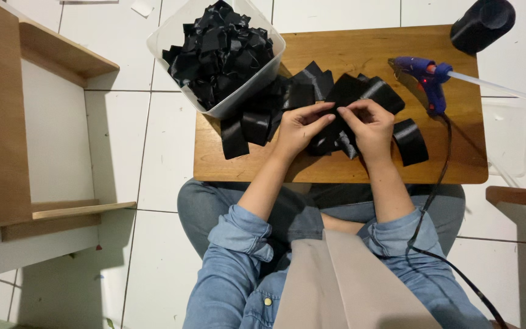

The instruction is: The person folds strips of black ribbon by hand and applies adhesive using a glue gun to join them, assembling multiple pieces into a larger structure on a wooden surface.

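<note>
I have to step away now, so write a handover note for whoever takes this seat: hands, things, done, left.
Left hand and right hand: both pinch one black ribbon piece at their fingertips, over the wooden board.
Cut ribbon pieces lie loose on the board; the white tub at its left corner is heaped with more.
Blue glue gun stands at the right, untouched.
Done: ribbon cut. Left: the piece in hand is unglued; the pile remains.

black ribbon piece — glossy, folded | pinched between both hands | over wooden board

Glossy black ribbon pieces lie on a smooth wooden table beside a translucent plastic tub
</note>
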